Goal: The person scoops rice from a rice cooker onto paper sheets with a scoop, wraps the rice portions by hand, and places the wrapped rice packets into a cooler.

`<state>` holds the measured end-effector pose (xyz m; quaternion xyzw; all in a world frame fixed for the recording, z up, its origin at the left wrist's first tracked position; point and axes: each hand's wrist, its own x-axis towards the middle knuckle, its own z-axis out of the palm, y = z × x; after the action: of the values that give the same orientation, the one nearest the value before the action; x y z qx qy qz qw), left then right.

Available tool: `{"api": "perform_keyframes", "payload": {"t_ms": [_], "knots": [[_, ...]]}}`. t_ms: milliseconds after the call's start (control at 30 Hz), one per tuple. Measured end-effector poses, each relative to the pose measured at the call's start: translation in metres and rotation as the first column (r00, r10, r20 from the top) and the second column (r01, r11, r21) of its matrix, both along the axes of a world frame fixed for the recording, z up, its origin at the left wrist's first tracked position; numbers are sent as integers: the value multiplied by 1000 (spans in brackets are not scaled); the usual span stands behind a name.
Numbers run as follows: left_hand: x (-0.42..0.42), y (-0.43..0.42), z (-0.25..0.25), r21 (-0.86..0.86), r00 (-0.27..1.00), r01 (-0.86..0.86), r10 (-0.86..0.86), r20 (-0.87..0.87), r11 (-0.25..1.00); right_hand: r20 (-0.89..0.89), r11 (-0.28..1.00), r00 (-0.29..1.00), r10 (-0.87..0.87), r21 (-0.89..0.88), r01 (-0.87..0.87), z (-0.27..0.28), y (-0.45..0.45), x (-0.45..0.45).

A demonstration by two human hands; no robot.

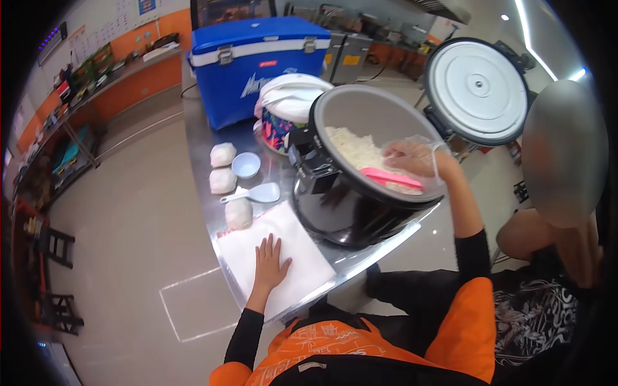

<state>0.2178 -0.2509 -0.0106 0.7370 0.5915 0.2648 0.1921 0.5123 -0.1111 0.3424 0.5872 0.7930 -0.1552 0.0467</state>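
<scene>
My left hand (271, 262) lies flat, fingers spread, on a stack of white paper sheets (299, 248) at the front of the steel table. My right hand (415, 159), in a clear plastic glove, reaches inside a large black rice cooker (347, 215). Its fingers look curled over the white rice (351, 147); what they hold, if anything, is hidden. Just below that hand a pink utensil (389, 179) rests in the rice, its full shape unclear. Beyond the sheets are a wrapped white bundle (239, 213), a pale rice paddle (261, 192) and a small light-blue bowl (246, 165).
Two more wrapped bundles (223, 156) sit near the table's left edge. A blue cooler box (261, 71) and a flowered round container (283, 125) stand behind. The cooker's open lid (477, 90) tilts out at the right, near a seated person (541, 302).
</scene>
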Motion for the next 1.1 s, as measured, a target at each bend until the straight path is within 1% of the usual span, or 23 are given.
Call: {"api": "perform_keyframes", "payload": {"t_ms": [67, 100, 133, 200, 233, 300, 333, 400, 467, 500, 600, 633, 667, 700, 767, 800, 900, 967, 1033, 1067, 1100], "knots": [[-9, 11, -4, -53, 981, 2, 9, 194, 999, 208, 996, 978, -30, -81, 48, 1, 10, -3], [-12, 17, 13, -42, 960, 8, 4, 279, 999, 269, 993, 963, -11, -107, 41, -1, 16, -5], [-15, 18, 32, -25, 932, 18, -8, 363, 1000, 330, 991, 944, 5, -128, 40, -2, 22, -5], [-13, 25, 93, 24, 863, 15, -25, 504, 1000, 444, 983, 896, 8, -169, 75, -3, 33, -6], [-9, 28, 123, -24, 829, 15, 1, 559, 1000, 439, 969, 898, 2, -224, 107, -8, 38, -4], [4, 31, 169, -9, 771, -38, 35, 636, 999, 462, 936, 887, 19, -320, 147, -18, 47, -3], [10, 34, 181, 27, 758, -61, 29, 651, 998, 485, 919, 873, 46, -364, 153, -22, 52, -4], [22, 44, 197, 103, 729, -111, 10, 685, 989, 572, 887, 801, 176, -445, 122, -29, 57, -10], [32, 55, 204, 127, 722, -129, 5, 692, 984, 651, 937, 721, 238, -350, 6, -66, 68, 3], [37, 60, 206, 137, 718, -138, 4, 696, 981, 690, 950, 674, 263, -306, -58, -76, 71, 6], [52, 72, 209, 151, 769, -127, 1, 639, 980, 636, 931, 717, 285, -363, -48, -79, 75, 9], [56, 76, 208, 154, 789, -125, 4, 615, 980, 598, 935, 764, 245, -353, -24, -81, 77, 14], [61, 77, 207, 160, 785, -176, 40, 618, 971, 558, 940, 805, 204, -342, -1, -82, 80, 20], [62, 79, 205, 168, 800, -187, 50, 597, 968, 516, 944, 841, 162, -330, 21, -80, 86, 22], [61, 83, 202, 183, 827, -215, 80, 556, 959, 368, 967, 926, 85, -256, 13, -59, 102, 22], [62, 84, 198, 221, 832, -246, 89, 547, 944, 286, 975, 957, 52, -222, 13, -50, 111, 21], [59, 84, 195, 226, 885, -267, 146, 442, 937, 149, 992, 987, 61, -119, -43, -48, 139, 12], [61, 84, 193, 212, 876, -297, 178, 447, 931, -68, 981, 998, -12, -195, -2, -50, 145, -7], [61, 82, 187, 203, 871, -309, 191, 453, 929, -18, 975, 994, 109, -194, -110, -66, 150, -23], [61, 83, 184, 232, 881, -317, 195, 432, 920, 141, 957, 954, 263, -166, -239, -89, 156, -29], [60, 83, 185, 235, 876, -318, 190, 442, 919, 298, 917, 868, 397, -158, -366, -103, 160, -31]]}}
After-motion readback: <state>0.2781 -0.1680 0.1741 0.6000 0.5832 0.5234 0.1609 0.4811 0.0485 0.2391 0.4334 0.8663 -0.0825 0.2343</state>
